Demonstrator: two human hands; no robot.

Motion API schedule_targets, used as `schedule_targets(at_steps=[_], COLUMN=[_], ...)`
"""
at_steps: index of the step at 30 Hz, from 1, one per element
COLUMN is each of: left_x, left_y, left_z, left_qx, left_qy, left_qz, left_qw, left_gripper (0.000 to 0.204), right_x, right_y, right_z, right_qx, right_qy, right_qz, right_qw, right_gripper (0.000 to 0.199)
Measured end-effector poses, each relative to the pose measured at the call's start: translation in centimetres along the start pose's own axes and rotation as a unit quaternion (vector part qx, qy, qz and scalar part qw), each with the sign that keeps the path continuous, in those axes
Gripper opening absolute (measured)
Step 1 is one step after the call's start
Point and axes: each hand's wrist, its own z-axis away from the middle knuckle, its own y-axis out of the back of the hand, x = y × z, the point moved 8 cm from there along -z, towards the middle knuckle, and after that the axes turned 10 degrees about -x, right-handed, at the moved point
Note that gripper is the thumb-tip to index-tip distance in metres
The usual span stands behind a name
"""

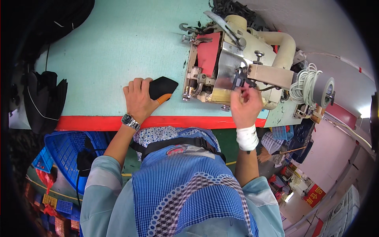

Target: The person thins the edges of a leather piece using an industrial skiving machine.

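A flat black piece of material (pixel 161 87), pointed at one side, lies on the pale green tabletop. My left hand (pixel 140 98) is closed on its left edge, with an orange cover on the thumb. To the right stands a cream-coloured industrial machine (pixel 270 74) with a metal plate and a red sheet on its front. My right hand (pixel 246 104) is at the machine's working head (pixel 241 77), its fingers curled together. Small dark material shows by the fingertips, slightly blurred, so I cannot make out what they hold. A white wrap covers my right wrist.
Stacked black pieces tied with pale cord (pixel 43 100) hang over the table's left end. Below the red table edge (pixel 90 123) stands a blue plastic basket (pixel 65 144). A pale cord coil (pixel 306 83) hangs at the machine's right. Black scraps (pixel 237 14) lie behind the machine.
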Motion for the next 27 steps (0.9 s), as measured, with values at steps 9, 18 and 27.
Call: schedule_targets(at_steps=[9,18,27], left_x=[0.1,-0.7,7.7], left_y=[0.9,2.7,11.0], left_z=[-0.2,1.1,-10.0], left_qx=[0.041,0.154,0.128], left_qy=[-0.013,-0.009,-0.146], left_qz=[-0.015,0.04,0.035], left_qw=[0.999,0.987,0.98], left_gripper=[0.058,0.064,0.038], right_x=[-17.8,-36.0,-35.2], right_y=[0.4,5.7,14.0], right_z=[5.4,19.2,21.1], right_qx=[-0.276,-0.534,-0.435], right_qy=[0.289,0.516,0.647], right_qz=[-0.282,-0.519,-0.477], right_qw=[0.872,0.424,0.405], right_gripper=[0.019,0.035,0.03])
